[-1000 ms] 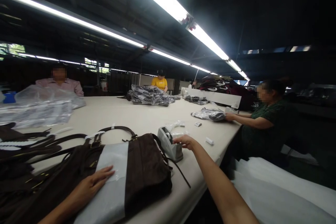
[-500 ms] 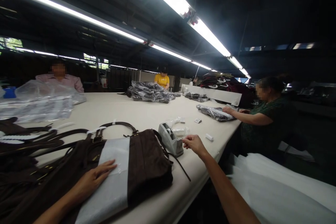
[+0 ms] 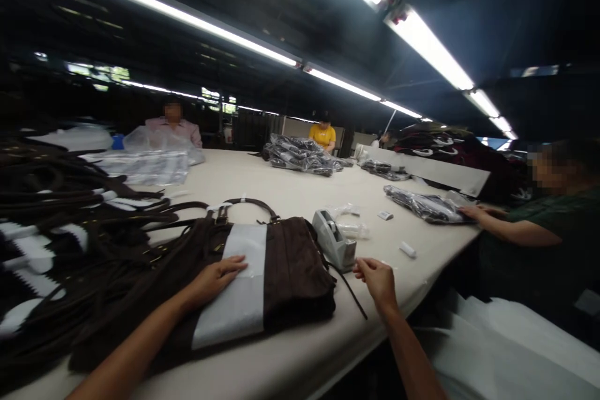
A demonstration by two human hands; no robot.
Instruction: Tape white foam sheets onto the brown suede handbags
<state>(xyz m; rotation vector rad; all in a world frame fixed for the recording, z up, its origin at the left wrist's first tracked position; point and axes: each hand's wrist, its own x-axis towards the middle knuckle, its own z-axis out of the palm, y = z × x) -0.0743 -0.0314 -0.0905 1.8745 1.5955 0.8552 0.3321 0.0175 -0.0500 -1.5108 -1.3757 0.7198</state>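
Observation:
A dark brown suede handbag (image 3: 290, 272) lies flat on the pale table (image 3: 262, 190), with a white wrap band (image 3: 241, 281) around its middle. My left hand (image 3: 213, 280) rests flat on that band, fingers stretched out. A grey tape dispenser (image 3: 334, 239) stands just right of the bag. My right hand (image 3: 377, 280) hovers by the dispenser's front, fingers pinched together; whether a strip of tape is in them I cannot make out. The bag's thin strap (image 3: 349, 290) trails toward my right hand.
A heap of dark bags and straps (image 3: 60, 225) fills the left. Plastic-wrapped bundles (image 3: 302, 155) lie mid-table, and another bundle (image 3: 429, 206) lies under a co-worker's hand (image 3: 469, 212) at right. Other people sit at the far side. White sheeting (image 3: 506, 344) lies beyond the table edge.
My right hand has pulled back from the dispenser toward me. The view has swung left, showing more of the bag heap. My left hand stays on the band.

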